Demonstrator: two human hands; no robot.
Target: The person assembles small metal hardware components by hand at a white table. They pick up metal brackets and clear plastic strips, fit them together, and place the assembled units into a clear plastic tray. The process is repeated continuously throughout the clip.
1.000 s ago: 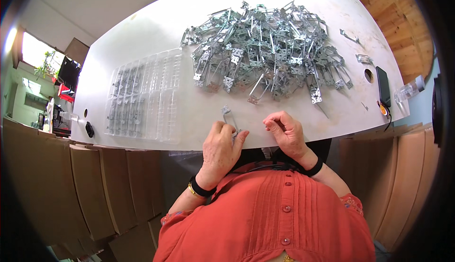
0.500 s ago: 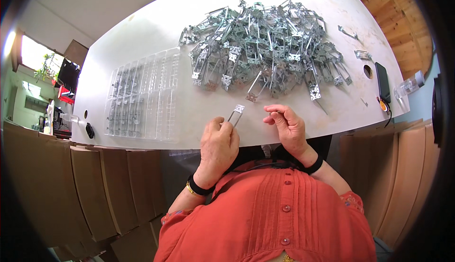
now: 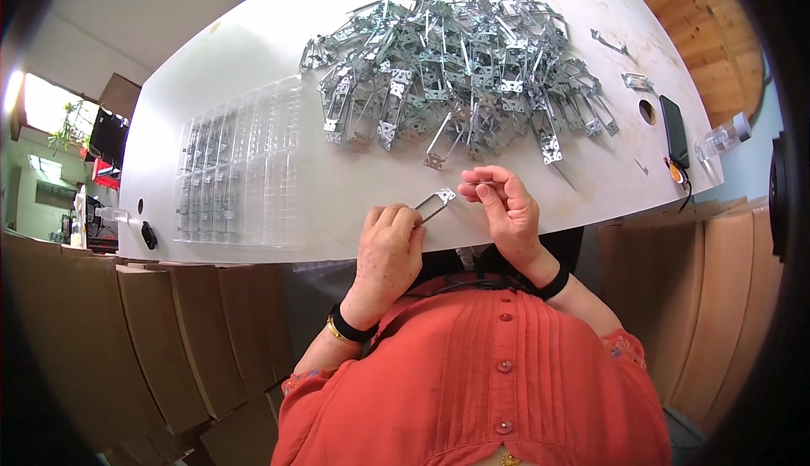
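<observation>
My left hand (image 3: pixel 390 242) is closed on one end of a narrow metal bracket (image 3: pixel 434 204), pinching it between thumb and fingers. The bracket's two thin bars lead to a bright plate with holes, which points up and right towards my other hand. Close by on the right, my right hand (image 3: pixel 509 213) has its thumb brought against its fingers; whatever lies in that pinch is too small to name. A large tangled heap of similar metal brackets (image 3: pixel 456 65) covers the table beyond both hands. One loose-ended bracket (image 3: pixel 436 161) sticks out at its near edge.
On the left lies a clear plastic tray (image 3: pixel 283 171), its left compartments filled with brackets. Along the white table's (image 3: pixel 337 204) right side are two stray brackets (image 3: pixel 637 81), a hole, a black phone (image 3: pixel 675 133) and a clear bottle (image 3: pixel 724 135). Cardboard boxes (image 3: pixel 181 331) stand below.
The bracket in my left hand has tilted further right, its plate now nearer my right hand. My right thumb and fingers have closed together. The whole view has shifted slightly.
</observation>
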